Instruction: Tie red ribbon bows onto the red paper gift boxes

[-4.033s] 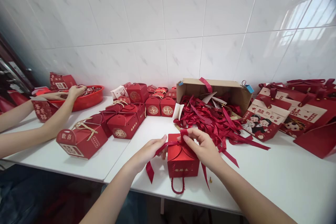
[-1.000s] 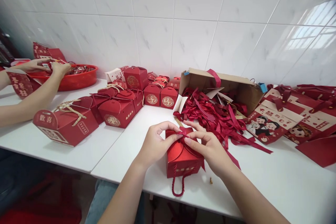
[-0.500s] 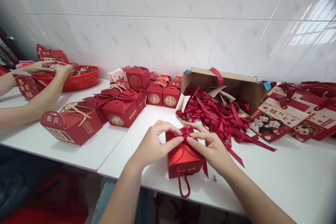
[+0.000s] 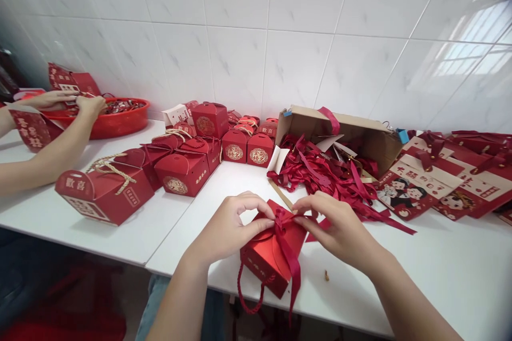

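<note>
A red gift box [image 4: 266,256] sits turned at an angle near the table's front edge. On its top is a knotted dark red ribbon [image 4: 288,256], with one tail hanging down over the near side. My left hand [image 4: 236,226] pinches the ribbon left of the knot between thumb and fingers. On the other side my right hand [image 4: 338,226] pinches a ribbon end to the right of the knot. A twisted red cord handle [image 4: 250,309] loops off the box's front and hangs past the table edge.
A tipped cardboard box [image 4: 352,128] spills red ribbons [image 4: 320,170] behind my hands. Red gift bags [image 4: 420,181] lean at right. Finished-looking boxes [image 4: 106,192] stand at left. Beyond them, another person's hands [image 4: 86,104] work over a red basin [image 4: 124,122].
The gift box has rotated and shifted slightly left and nearer. My right hand has moved rightward, drawing a ribbon end out, and a ribbon tail now hangs down the front.
</note>
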The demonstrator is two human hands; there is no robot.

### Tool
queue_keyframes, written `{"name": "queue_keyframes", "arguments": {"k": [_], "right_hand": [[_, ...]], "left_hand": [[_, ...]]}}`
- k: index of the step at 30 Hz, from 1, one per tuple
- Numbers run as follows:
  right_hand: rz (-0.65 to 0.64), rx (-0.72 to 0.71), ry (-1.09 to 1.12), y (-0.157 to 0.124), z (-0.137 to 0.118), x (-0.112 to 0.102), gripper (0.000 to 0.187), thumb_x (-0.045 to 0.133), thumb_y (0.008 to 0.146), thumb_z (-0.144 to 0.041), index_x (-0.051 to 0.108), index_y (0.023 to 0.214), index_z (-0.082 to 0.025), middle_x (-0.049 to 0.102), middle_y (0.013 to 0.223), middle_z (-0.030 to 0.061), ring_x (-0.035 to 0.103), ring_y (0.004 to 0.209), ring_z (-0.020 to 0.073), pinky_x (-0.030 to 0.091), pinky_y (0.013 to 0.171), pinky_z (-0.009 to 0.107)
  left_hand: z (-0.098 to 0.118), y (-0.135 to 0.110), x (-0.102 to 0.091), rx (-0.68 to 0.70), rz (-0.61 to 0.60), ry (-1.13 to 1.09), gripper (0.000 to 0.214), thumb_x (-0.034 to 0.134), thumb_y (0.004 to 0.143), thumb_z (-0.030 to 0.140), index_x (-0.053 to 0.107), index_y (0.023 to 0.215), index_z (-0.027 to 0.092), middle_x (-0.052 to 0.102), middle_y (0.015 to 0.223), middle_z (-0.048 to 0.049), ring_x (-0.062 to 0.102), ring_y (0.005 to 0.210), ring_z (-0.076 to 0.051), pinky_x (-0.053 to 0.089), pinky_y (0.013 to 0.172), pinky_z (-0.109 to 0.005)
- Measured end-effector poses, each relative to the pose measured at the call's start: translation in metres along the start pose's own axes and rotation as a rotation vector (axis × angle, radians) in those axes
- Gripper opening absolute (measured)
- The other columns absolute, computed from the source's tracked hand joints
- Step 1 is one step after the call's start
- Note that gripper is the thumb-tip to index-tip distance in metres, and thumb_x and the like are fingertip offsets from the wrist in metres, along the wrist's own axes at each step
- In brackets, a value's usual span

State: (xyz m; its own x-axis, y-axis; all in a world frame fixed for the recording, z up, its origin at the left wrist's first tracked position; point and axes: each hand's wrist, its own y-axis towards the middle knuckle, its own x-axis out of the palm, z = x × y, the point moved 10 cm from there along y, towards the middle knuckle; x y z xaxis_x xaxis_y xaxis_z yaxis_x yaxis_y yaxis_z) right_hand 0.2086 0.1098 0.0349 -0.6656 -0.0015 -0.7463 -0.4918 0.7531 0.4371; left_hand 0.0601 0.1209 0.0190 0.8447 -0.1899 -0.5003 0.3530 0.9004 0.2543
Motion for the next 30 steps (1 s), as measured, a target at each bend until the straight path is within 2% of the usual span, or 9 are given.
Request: {"name": "queue_keyframes", "arguments": {"k": [4,6,9,12,17,20,24,27,30], "right_hand": [[-0.163,-0.014,-0.137,-0.002,-0.013,-0.008,0.021,0.062,0.085,-0.044,0.069,0.095,-0.027,0.069,0.080,0.0040,0.059,0.071,0.0189,0.044,0.062,0.030],[-0.240,0.096,-0.064,0.002,-0.008,-0.009,0.030,0.061,0.084,-0.051,0.069,0.099,-0.026,0.070,0.087,0.0046,0.061,0.074,0.0190,0.046,0.064,0.029],[-0.256,0.256,0.140,0.015,0.001,-0.002,0.038,0.049,0.091,-0.051,0.061,0.114,-0.024,0.068,0.097,0.0049,0.061,0.075,0.0164,0.047,0.063,0.028],[-0.285,0.270,0.291,0.028,0.000,0.018,0.037,0.050,0.091,-0.048,0.053,0.118,-0.023,0.066,0.095,0.0029,0.059,0.071,0.0136,0.046,0.062,0.026],[-0.338,0.164,0.407,0.034,-0.007,0.030,0.019,0.056,0.090,-0.031,0.050,0.106,-0.022,0.061,0.081,-0.0015,0.056,0.071,0.0117,0.045,0.064,0.024],[-0.365,-0.019,0.347,0.032,-0.018,0.024,0.007,0.054,0.091,-0.021,0.055,0.098,-0.021,0.062,0.086,-0.0003,0.056,0.076,0.0110,0.045,0.069,0.024],[-0.381,-0.246,0.126,0.020,-0.030,0.024,0.029,0.042,0.093,-0.009,0.063,0.108,-0.022,0.060,0.094,0.0039,0.053,0.078,0.0111,0.042,0.067,0.022],[-0.387,-0.321,-0.029,0.013,-0.033,0.028,0.044,0.040,0.089,-0.003,0.062,0.120,-0.025,0.057,0.093,0.0055,0.049,0.075,0.0127,0.037,0.060,0.023],[-0.383,-0.373,-0.103,0.010,-0.037,0.029,0.044,0.045,0.087,-0.004,0.063,0.120,-0.027,0.056,0.091,0.0051,0.046,0.075,0.0139,0.034,0.060,0.024]], "left_hand": [[-0.005,0.001,0.001,-0.008,-0.022,-0.008,0.006,0.062,0.081,0.020,0.067,0.078,0.021,0.067,0.091,-0.0011,0.062,0.088,-0.017,0.045,0.081,-0.027],[-0.004,0.001,0.001,0.001,-0.035,0.004,0.006,0.059,0.082,0.020,0.065,0.079,0.021,0.067,0.092,-0.0007,0.061,0.089,-0.017,0.045,0.082,-0.027],[0.006,0.002,0.004,0.045,-0.081,0.034,0.007,0.056,0.085,0.020,0.063,0.082,0.021,0.066,0.094,0.0005,0.059,0.093,-0.016,0.042,0.088,-0.027],[0.016,0.003,0.006,0.070,-0.139,0.089,0.007,0.055,0.086,0.020,0.062,0.084,0.021,0.065,0.094,0.0017,0.058,0.093,-0.015,0.041,0.088,-0.026],[0.022,0.010,0.009,0.033,-0.273,0.245,0.006,0.058,0.083,0.020,0.064,0.083,0.021,0.065,0.087,0.0028,0.058,0.086,-0.014,0.041,0.080,-0.025],[0.023,0.014,0.011,0.029,-0.345,0.302,0.007,0.058,0.083,0.020,0.065,0.085,0.021,0.066,0.088,0.0026,0.058,0.084,-0.014,0.041,0.076,-0.025],[0.022,0.015,0.008,0.023,-0.330,0.337,0.009,0.054,0.086,0.018,0.063,0.086,0.021,0.063,0.090,0.0020,0.056,0.088,-0.014,0.040,0.079,-0.024],[0.021,0.011,0.010,0.004,-0.322,0.311,0.010,0.050,0.088,0.016,0.058,0.083,0.021,0.060,0.088,0.0030,0.055,0.086,-0.012,0.040,0.078,-0.023],[0.020,0.009,0.012,-0.004,-0.327,0.273,0.011,0.048,0.089,0.015,0.053,0.081,0.021,0.057,0.087,0.0035,0.054,0.084,-0.012,0.040,0.077,-0.022]]}}
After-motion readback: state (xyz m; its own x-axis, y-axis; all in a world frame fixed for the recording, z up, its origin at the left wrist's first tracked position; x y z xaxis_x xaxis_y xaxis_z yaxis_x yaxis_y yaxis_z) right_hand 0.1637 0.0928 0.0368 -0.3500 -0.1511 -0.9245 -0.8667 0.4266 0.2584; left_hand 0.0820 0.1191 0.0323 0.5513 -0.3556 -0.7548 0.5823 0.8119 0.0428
